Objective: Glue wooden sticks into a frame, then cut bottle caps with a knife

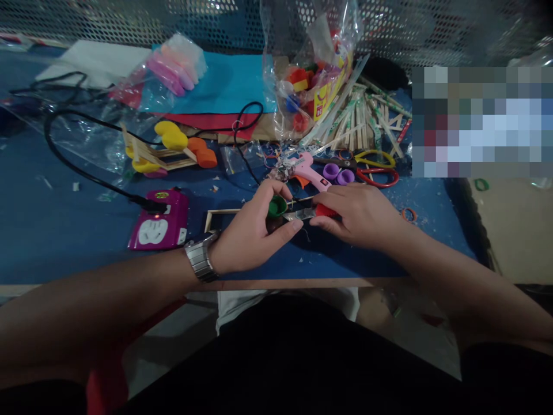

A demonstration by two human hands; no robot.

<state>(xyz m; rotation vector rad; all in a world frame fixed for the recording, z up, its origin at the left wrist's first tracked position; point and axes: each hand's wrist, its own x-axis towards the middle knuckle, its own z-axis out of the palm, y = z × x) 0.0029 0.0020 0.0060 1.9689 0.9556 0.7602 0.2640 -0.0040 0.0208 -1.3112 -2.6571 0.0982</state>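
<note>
Evidently we are working a blade against a small green round plastic cup (277, 206), which sits near the middle of the frame. Our left hand (258, 226) is curved around the cup, its fingers on the far side and its thumb stretched along the near side. Our right hand (356, 212) is closed around a cutter with a red handle and a metal blade (305, 214), the blade pointing leftward to the cup. Whether its edge bites into the plastic, we cannot tell.

To do this well, we would tuck the left thumb back, since its tip lies just beside the blade. Short, light strokes would probably serve us better than one hard push, as smooth curved plastic may let the edge slip. Bracing the cup on the blue surface (99, 262) should steady it.

Among the containers, a clear plastic bag (276, 43) at upper centre holds red, blue and yellow plastic pieces. Another clear bag (97, 135) spreads across the upper left beside pink and peach packets (177, 63). Right of centre, two small purple round cups (330, 172) stand together; we cannot tell whether anything is inside.
</note>
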